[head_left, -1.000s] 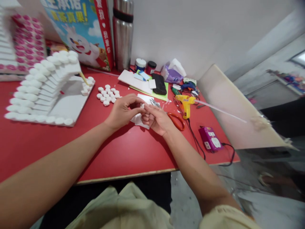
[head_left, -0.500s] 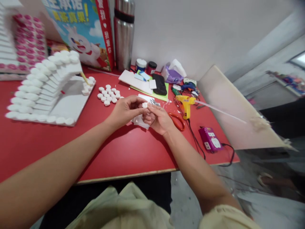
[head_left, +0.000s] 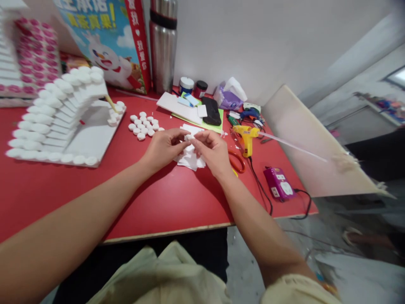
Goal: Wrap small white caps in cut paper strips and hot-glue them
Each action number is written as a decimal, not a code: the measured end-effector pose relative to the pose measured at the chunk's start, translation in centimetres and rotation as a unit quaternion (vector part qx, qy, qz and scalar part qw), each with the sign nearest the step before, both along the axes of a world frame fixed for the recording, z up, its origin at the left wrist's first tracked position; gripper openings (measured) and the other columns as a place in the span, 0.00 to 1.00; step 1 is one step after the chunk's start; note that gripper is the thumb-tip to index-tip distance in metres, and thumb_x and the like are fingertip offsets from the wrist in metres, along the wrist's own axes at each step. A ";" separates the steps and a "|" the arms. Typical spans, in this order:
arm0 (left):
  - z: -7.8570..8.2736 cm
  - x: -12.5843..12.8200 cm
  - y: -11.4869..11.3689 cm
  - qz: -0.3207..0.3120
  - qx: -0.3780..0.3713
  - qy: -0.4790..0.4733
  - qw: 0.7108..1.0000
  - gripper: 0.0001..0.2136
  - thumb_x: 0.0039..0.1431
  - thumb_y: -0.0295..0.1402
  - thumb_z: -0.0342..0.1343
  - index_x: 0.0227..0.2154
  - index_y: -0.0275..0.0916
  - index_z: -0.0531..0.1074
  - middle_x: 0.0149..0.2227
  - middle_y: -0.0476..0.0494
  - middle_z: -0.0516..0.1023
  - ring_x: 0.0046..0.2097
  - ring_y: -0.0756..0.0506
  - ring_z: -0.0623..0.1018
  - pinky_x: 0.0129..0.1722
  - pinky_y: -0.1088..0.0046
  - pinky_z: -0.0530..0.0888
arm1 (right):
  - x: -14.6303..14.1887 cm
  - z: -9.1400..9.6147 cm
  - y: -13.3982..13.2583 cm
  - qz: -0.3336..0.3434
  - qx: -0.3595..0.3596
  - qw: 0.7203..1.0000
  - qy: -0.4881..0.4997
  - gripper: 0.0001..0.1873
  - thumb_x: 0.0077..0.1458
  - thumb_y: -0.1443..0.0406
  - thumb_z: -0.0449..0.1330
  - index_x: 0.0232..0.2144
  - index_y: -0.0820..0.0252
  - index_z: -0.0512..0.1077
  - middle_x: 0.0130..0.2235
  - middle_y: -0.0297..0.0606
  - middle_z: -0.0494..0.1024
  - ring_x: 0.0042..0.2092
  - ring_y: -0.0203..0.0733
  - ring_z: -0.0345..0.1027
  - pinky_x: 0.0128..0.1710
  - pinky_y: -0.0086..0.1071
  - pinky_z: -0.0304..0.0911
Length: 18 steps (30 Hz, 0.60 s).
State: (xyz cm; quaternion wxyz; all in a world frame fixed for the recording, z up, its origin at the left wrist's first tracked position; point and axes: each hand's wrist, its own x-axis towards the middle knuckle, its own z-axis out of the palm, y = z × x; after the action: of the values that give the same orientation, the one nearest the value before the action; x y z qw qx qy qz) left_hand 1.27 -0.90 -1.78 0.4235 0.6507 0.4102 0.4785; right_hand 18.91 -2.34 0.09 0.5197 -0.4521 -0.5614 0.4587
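Note:
My left hand [head_left: 166, 148] is closed in a pinch on a small white rounded piece [head_left: 189, 137]. From the other side, the thumb and finger of my right hand [head_left: 214, 152] grip the same piece; fingertips hide much of it. Beneath both hands lies a stack of white sheets [head_left: 191, 160]. A cluster of white rounded pieces [head_left: 144, 125] sits on the red table just beyond my left hand. Beside my right wrist are a red-orange tool handle [head_left: 238, 162] and a small yellow part [head_left: 235, 172], mostly hidden by the wrist.
A white stepped model [head_left: 60, 122] edged with rounded pieces stands left. Behind are a printed box [head_left: 107, 50], a steel flask [head_left: 163, 50], jars [head_left: 186, 84] and a tissue pack [head_left: 230, 95]. A yellow glue gun [head_left: 247, 137] and purple power socket [head_left: 280, 184], both corded, lie right.
The metal blades that showed in my right hand are gone from it. Its thumb and finger have turned to pinch the white piece, and a yellow part now shows beside the wrist.

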 end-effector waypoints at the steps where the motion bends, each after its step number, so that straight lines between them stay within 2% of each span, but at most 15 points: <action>1: 0.1 0.1 -0.1 -0.010 0.000 0.005 1.000 0.15 0.60 0.39 0.64 0.45 0.35 0.83 0.30 0.43 0.82 0.26 0.48 0.76 0.28 0.71 0.70 | 0.0 -0.1 0.1 0.007 0.003 1.000 -0.008 0.22 0.48 0.49 0.75 0.34 0.56 0.74 0.29 0.29 0.78 0.25 0.32 0.66 0.26 0.29 0.63; 4: 0.5 0.2 -0.3 -0.033 0.002 0.008 0.999 0.14 0.58 0.36 0.65 0.44 0.35 0.84 0.34 0.41 0.84 0.30 0.47 0.78 0.32 0.71 0.72 | 0.1 -0.5 0.3 0.011 -0.013 1.000 -0.013 0.21 0.48 0.50 0.75 0.33 0.57 0.75 0.28 0.29 0.77 0.27 0.33 0.68 0.28 0.30 0.66; 7: 1.1 0.3 -0.4 -0.034 -0.024 -0.027 0.999 0.15 0.57 0.39 0.66 0.43 0.35 0.85 0.36 0.40 0.85 0.31 0.47 0.78 0.33 0.71 0.73 | 0.4 -0.7 0.5 0.010 -0.025 0.999 0.017 0.18 0.49 0.53 0.75 0.34 0.57 0.76 0.28 0.30 0.77 0.28 0.34 0.69 0.30 0.31 0.67; 13: 1.9 0.5 -0.6 0.006 -0.071 -0.105 0.992 0.12 0.48 0.39 0.73 0.32 0.37 0.87 0.32 0.42 0.84 0.33 0.47 0.77 0.34 0.71 0.72 | 0.3 -0.5 0.4 0.033 -0.019 0.998 0.043 0.16 0.49 0.55 0.75 0.33 0.57 0.77 0.26 0.29 0.77 0.28 0.34 0.69 0.30 0.32 0.68; 18: 2.0 0.6 -0.8 -0.005 -0.124 -0.153 0.980 0.16 0.41 0.42 0.77 0.29 0.36 0.86 0.29 0.42 0.83 0.30 0.47 0.76 0.32 0.70 0.71 | 0.2 -0.3 0.0 0.039 -0.017 0.999 0.025 0.17 0.48 0.54 0.75 0.32 0.57 0.76 0.25 0.31 0.78 0.27 0.35 0.70 0.32 0.34 0.69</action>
State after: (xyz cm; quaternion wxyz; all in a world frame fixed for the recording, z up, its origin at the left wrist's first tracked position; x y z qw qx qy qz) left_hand 1.92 -1.66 0.17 0.5609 0.5142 0.3931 0.5162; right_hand 19.08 -2.30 -0.21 0.5076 -0.4270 -0.5578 0.4988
